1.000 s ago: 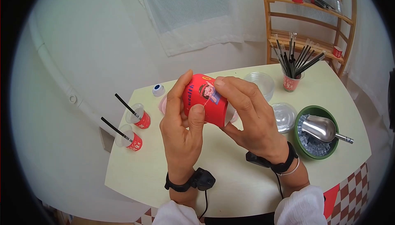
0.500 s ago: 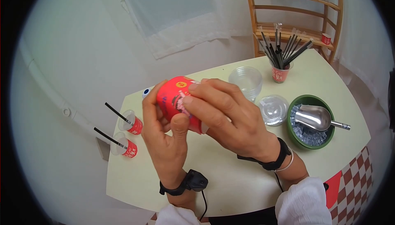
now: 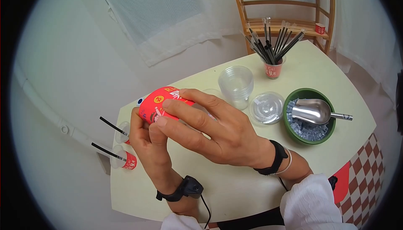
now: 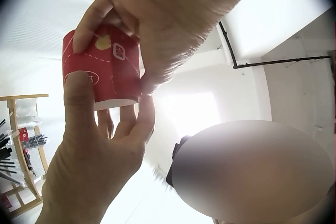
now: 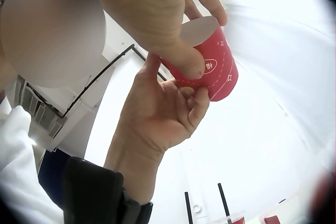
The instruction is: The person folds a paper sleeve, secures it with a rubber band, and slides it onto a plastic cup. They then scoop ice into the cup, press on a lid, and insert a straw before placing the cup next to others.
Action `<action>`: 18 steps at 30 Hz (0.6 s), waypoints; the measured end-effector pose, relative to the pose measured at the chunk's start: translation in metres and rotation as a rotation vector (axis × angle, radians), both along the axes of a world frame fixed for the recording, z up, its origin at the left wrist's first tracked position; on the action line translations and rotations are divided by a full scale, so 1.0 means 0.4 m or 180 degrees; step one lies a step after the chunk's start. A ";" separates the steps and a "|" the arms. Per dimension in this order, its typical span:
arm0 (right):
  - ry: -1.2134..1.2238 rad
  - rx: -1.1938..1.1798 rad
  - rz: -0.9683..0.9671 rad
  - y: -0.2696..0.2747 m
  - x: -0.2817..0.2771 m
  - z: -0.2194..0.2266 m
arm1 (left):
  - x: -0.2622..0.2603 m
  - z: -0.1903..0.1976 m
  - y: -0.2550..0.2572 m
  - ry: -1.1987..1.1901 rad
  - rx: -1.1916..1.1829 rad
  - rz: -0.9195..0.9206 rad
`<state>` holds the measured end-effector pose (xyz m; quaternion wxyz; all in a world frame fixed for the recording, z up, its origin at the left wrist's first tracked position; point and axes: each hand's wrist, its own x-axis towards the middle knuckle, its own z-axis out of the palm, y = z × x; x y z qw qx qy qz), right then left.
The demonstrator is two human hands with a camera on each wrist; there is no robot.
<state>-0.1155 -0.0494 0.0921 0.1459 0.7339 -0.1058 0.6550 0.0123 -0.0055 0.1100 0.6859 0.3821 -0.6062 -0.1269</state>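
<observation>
Both hands hold a red printed paper cup sleeve [image 3: 152, 103], tilted above the table's left half. My left hand [image 3: 152, 156] grips its lower left side, fingers behind and thumb near the front edge. My right hand [image 3: 218, 135] lies over the other side, with fingertips on the print. In the right wrist view the right thumb [image 5: 190, 66] presses the sleeve's outside near the rim, and the white inside shows. The left wrist view shows a dashed line and a small label on the sleeve [image 4: 102, 61]. The right forearm crosses in front of the left hand's fingers.
Two clear cups with red sleeves [image 3: 131, 161] and black straws stand left. Behind are stacked clear cups [image 3: 236, 83], a clear round lid [image 3: 267, 108] and a cup of wrapped straws [image 3: 273, 71]. At right, a green bowl [image 3: 308, 141] holds clear cubes and a metal scoop [image 3: 311, 111].
The sleeve and both hands have moved left in the head view, and the sleeve has turned. The right hand has slid further across it. The head view has shifted to the right.
</observation>
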 end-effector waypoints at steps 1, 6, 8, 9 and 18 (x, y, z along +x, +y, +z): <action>-0.0014 -0.0002 0.0006 -0.002 -0.001 0.001 | 0.004 -0.004 0.000 0.0075 0.0065 -0.0022; -0.0047 0.0023 0.0022 0.000 0.001 0.001 | 0.014 -0.002 0.014 0.0098 0.0256 -0.0080; -0.0074 -0.0011 0.0025 -0.001 0.003 0.003 | 0.017 -0.001 0.017 0.0116 0.0301 -0.0113; -0.0073 -0.0033 0.0011 -0.002 0.004 0.002 | 0.020 -0.004 0.013 0.0040 0.0210 -0.0107; -0.0059 -0.0030 -0.0089 -0.003 0.005 0.001 | 0.015 -0.004 0.001 -0.0181 0.0210 -0.0195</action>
